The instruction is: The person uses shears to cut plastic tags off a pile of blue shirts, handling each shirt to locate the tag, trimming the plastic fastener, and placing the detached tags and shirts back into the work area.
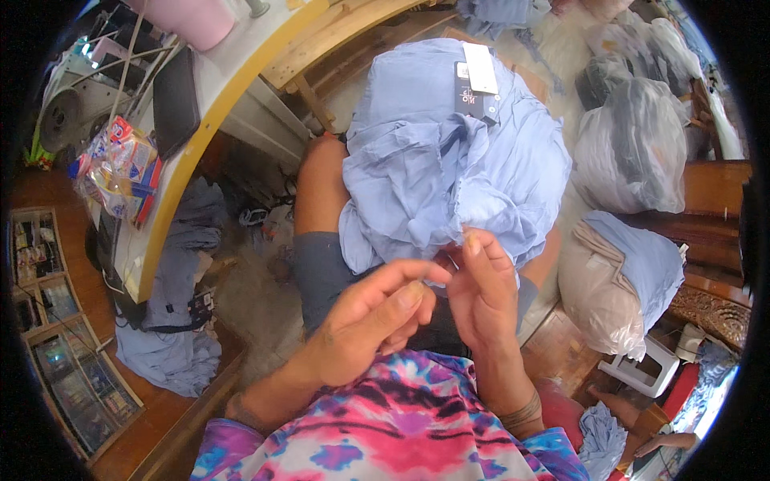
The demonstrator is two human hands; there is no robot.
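A pile of thin light blue cloth (401, 172), seemingly a garment, lies bunched across my lap and knees. On its far part rest a dark hang tag (473, 104) and a blank white tag (480, 68). At the near edge of the cloth my right hand (487, 289) is closed, thumb and fingertips pinching its hem. Just left of it, my left hand (373, 313) has its fingers curled, thumb bent in and forefinger reaching toward the right fingers. Anything small between the left fingers is too fine to make out.
At left stands a yellow-edged table (228, 92) with a pink container (188, 20), a dark tablet-like object (175, 104) and a colourful plastic packet (120, 172). Blue garments (168, 353) are heaped below it. At right are filled plastic bags (634, 148), a folded cloth bundle (613, 280) and a white stool (642, 365).
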